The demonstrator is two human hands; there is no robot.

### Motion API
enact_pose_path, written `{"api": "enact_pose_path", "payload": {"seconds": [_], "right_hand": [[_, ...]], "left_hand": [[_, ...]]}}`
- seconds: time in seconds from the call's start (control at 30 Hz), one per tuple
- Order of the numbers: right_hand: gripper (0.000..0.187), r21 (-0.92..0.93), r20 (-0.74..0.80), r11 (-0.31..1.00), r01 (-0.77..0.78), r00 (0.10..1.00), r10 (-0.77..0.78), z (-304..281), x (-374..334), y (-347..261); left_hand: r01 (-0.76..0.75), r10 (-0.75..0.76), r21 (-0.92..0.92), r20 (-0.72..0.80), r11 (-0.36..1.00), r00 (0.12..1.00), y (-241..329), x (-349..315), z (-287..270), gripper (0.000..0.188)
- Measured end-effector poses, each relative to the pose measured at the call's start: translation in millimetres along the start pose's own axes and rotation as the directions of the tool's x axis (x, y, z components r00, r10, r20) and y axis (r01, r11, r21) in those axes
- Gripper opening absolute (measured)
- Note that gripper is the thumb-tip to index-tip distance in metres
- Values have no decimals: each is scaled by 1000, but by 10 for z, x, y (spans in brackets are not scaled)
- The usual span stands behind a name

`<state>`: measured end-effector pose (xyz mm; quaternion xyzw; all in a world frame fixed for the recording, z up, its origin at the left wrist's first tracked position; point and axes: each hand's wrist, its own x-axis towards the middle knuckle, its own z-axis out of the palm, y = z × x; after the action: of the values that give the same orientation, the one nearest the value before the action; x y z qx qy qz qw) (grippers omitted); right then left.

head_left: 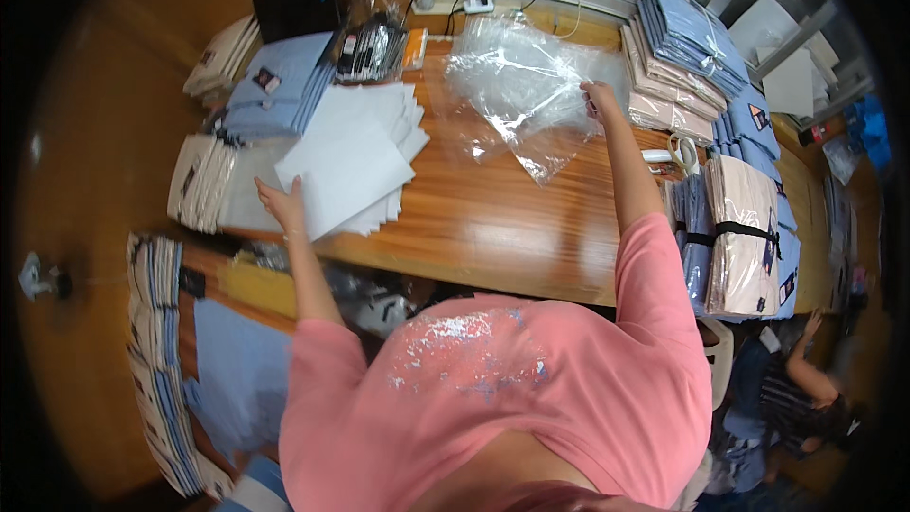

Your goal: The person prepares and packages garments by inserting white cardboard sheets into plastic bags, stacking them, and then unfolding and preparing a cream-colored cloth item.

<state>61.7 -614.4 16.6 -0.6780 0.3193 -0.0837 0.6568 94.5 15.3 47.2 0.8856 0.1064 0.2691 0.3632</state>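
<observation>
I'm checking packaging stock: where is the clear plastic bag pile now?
In the head view, the clear plastic bag pile sits far across the brown wooden table, right of the white paper sheets, by the right hand.

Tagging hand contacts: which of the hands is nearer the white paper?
Left. Left hand is at the white paper; right hand is farther right, by the clear plastic bags.

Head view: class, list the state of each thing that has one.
White sheets: stacked, fanned
Clear plastic bags: loosely heaped
Right-front beige packages: strapped
Upper-right blue packages: tied
Scissors: blades' state unclear
Power strip: plugs inserted
Left hand: open
Right hand: curled, grip unclear
</observation>
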Motion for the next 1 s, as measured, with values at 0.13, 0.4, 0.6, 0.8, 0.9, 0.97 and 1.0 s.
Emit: {"api": "enact_pose_path", "payload": {"seconds": [0.13,0.4,0.6,0.8,0.9,0.97,1.0], "right_hand": [[26,-410,-358,899,154,879,-314,-480,496,129],[55,-655,-266,739,155,868,-418,-167,388,-525],[59,-916,-140,390,94,837,-529,-213,377,-602],[52,-999,43,-9,52,690,-722,2,253,-363],[48,-939,9,300,166,886,-463,269,114,-279],[48,-928,35,347,135,959,-280,282,65,-238],[50,-930,40,337,150,949,-313,210,161,-97]], "left_hand": [[-141,316,-428,373,893,872,893,-480,1066,58],[554,349,-477,879,682,326,1727,-2016,2267,44],[608,198,-588,786,534,586,2034,-2181,2629,51],[384,239,-569,734,727,636,2241,-1084,2440,40],[159,337,-460,807,874,484,2402,-455,2478,31],[-19,287,-308,859,951,424,2971,-153,2201,27],[-64,292,-298,832,952,472,3169,-93,2141,24]]}}
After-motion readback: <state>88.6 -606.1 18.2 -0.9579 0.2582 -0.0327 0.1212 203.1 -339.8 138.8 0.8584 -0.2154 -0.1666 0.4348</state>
